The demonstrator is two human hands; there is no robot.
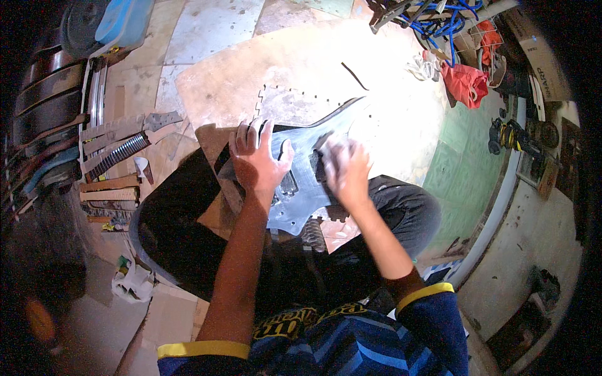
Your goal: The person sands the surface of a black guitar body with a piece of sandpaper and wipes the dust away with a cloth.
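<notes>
A grey-blue guitar body with cut-out cavities lies across my lap, its pointed far end reaching up to the right. My left hand rests on its left part with the fingers spread. Over the right part is my right hand, smeared by motion, its fingers bent round a dark sanding pad pressed to the surface. The pad is partly hidden under the fingers, so its exact make is hard to see. Beneath the body's left side a brown board edge shows.
A large, dusty sheet covers the floor ahead, brightly lit on the right. Guitar necks lie at the left, near a white plastic bag. Blue cables and a red cloth are at the far right.
</notes>
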